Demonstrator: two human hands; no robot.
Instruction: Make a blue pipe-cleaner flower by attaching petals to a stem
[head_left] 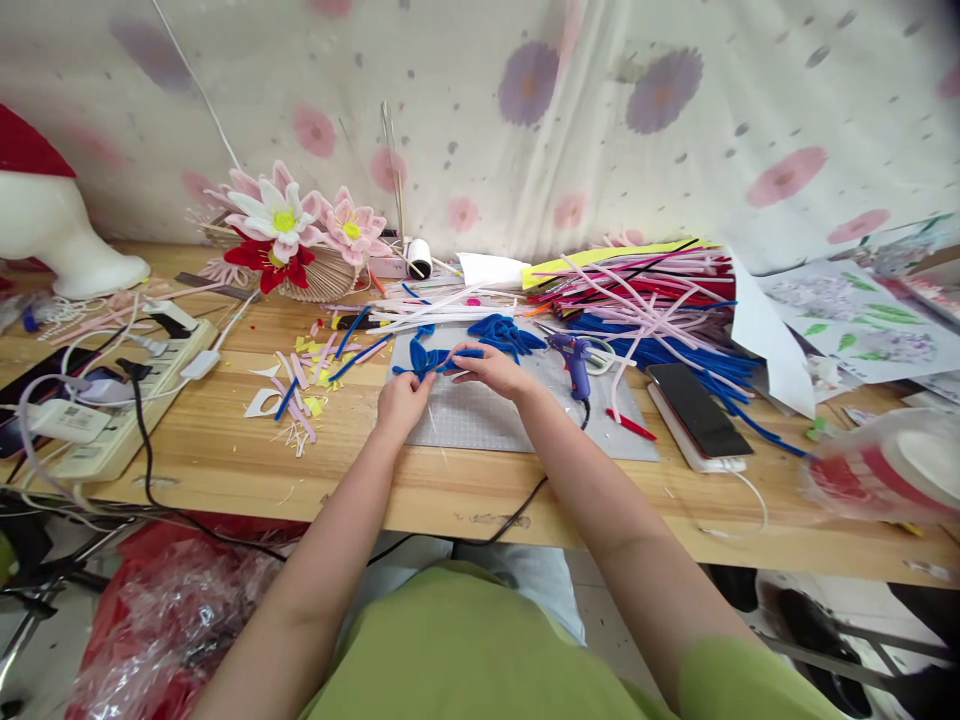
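Note:
Both my hands meet over a grey cutting mat (480, 425), holding bent blue pipe cleaners (424, 358). My left hand (403, 405) is closed on the lower left end of the blue piece. From the right, my right hand (487, 372) pinches its other end between thumb and fingers. Part of the piece is hidden behind my fingers. A pile of looped blue pipe cleaners (506, 335) lies just beyond my right hand. To its right, a purple hot glue gun (574, 362) rests on the mat, near scissors (600, 355) and a red-handled tool (630, 425).
Bundled pipe cleaners (637, 290) lie along the back. Pipe cleaner flowers (281, 225) stand at the back left. Scraps (300, 385) lie left of the mat, beside a power strip (135, 400) with cables. A phone (697, 410) and a bagged cup (892, 460) are at right.

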